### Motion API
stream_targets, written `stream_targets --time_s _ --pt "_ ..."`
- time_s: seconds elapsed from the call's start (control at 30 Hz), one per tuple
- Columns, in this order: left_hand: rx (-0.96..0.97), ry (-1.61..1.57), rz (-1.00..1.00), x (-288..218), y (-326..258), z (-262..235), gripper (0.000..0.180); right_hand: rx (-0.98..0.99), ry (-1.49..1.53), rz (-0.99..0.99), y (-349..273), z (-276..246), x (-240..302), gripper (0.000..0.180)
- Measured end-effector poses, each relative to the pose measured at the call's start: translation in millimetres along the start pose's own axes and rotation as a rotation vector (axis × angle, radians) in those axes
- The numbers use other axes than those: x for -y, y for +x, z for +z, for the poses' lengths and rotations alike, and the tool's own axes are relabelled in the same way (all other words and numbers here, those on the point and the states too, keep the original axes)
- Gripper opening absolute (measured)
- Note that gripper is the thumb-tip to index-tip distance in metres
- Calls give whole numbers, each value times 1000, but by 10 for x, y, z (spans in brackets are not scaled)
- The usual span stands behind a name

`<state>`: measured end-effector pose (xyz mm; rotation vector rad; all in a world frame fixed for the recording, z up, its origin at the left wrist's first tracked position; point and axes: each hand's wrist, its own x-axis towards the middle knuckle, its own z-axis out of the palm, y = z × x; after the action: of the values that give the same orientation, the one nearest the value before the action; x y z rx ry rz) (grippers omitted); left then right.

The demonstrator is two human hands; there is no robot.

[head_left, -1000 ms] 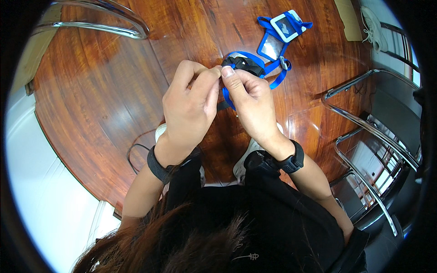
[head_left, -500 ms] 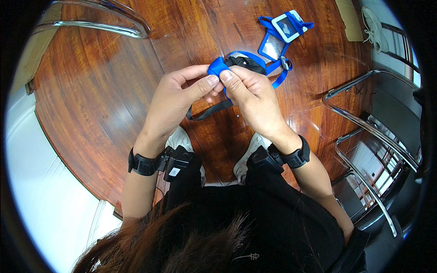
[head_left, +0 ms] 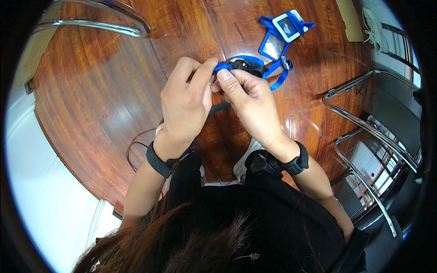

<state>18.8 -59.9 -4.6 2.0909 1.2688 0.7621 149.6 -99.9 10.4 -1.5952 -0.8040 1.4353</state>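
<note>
My left hand (head_left: 186,102) and my right hand (head_left: 250,100) meet above the red-brown wooden table (head_left: 100,91), fingertips pinched together on the end of a blue lanyard strap (head_left: 223,67). The strap runs right past a black clip (head_left: 248,68) and loops back to a blue badge holder with a clear window (head_left: 284,29) lying flat at the far side of the table. A dark strap piece (head_left: 218,108) hangs below and between my hands. Both wrists wear black bands.
Chrome-framed chairs stand at the right (head_left: 364,127) and at the far left (head_left: 91,25). A thin dark cable (head_left: 134,148) lies near the table's front edge. A white shoe (head_left: 373,22) and a cardboard piece (head_left: 348,20) sit on the floor at the top right.
My hands have shifted slightly right and farther out along the strap. The blue strap end that bulged between my fingers is now pulled flatter; the badge holder has not moved.
</note>
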Motion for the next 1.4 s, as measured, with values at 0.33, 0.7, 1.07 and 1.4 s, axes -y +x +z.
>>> stream_targets --time_s 0.33,0.7,1.07,1.4 --pt "74 -428 -213 -19 -35 -15 32 -59 96 15 36 -45 48 35" --pt "-3 -238 2 -53 -16 0 30 -15 270 179 -52 -65 -17 38" --pt "323 -1168 -715 153 24 -139 32 95 66 133 19 -103 -66 37" --pt "271 -338 -388 88 -17 -62 18 6 -268 -33 63 -96 -237 30"
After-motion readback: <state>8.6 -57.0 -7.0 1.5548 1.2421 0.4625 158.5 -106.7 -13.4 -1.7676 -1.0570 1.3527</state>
